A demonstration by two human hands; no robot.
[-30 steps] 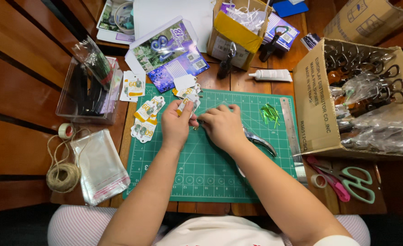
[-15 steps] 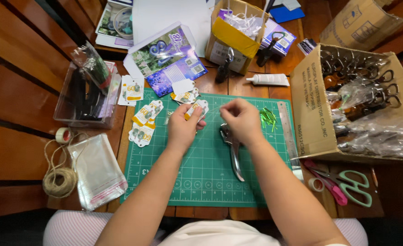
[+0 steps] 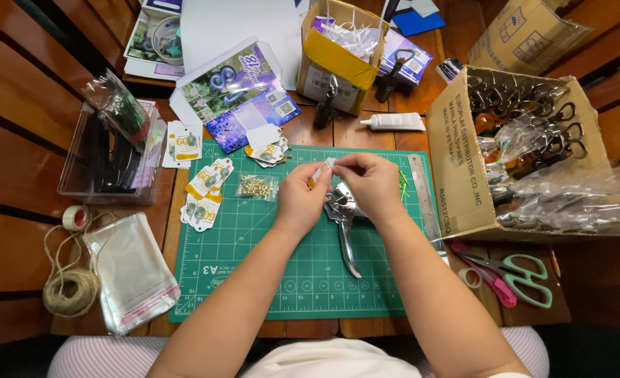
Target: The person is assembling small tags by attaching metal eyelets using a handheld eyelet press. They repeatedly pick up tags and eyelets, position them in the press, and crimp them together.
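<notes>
Left hand (image 3: pixel 297 199) and right hand (image 3: pixel 371 183) meeting over green cutting mat (image 3: pixel 254 273) — both pinching small yellow-and-white tag (image 3: pixel 320 172) between curled fingertips, tag being held just above mat's upper middle. Metal punch pliers (image 3: pixel 343 224) lying on mat under right hand, handles pointing toward person. Small bag of gold eyelets (image 3: pixel 256 186) resting just left of left hand. More tags (image 3: pixel 205 192) sitting near mat's left edge. Steel ruler (image 3: pixel 424 199) lying along mat's right side — scissors (image 3: pixel 516 274) beyond it.
</notes>
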